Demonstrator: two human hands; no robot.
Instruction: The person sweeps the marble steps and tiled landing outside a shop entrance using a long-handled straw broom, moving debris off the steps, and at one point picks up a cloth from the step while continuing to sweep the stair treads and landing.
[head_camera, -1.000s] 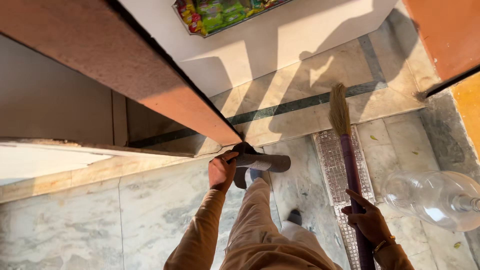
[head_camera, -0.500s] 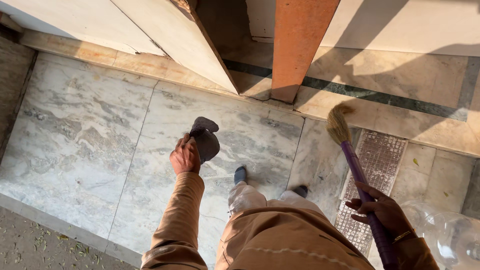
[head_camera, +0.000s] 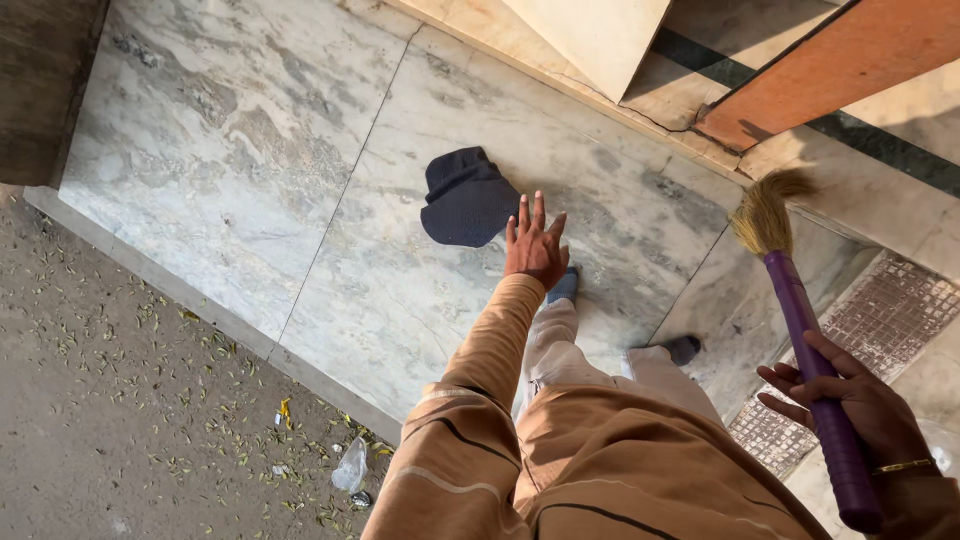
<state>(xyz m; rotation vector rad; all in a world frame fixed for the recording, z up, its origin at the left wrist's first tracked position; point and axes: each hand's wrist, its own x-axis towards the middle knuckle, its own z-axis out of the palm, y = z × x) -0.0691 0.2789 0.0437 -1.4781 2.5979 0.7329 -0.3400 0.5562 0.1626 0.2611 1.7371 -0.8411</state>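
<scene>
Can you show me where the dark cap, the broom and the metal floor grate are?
dark cap (head_camera: 465, 200), head view, on its crown.
broom (head_camera: 800, 310), head view, on its purple handle.
metal floor grate (head_camera: 885, 310), head view, on its bare mesh.

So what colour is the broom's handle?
Purple, with straw-coloured bristles; the broom shows best in the head view, held in the right hand.

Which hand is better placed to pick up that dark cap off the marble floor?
Left, likely. The left hand is open, fingers spread, right beside the dark cap on the marble floor. The right hand is occupied gripping the purple broom, far from the cap.
</scene>
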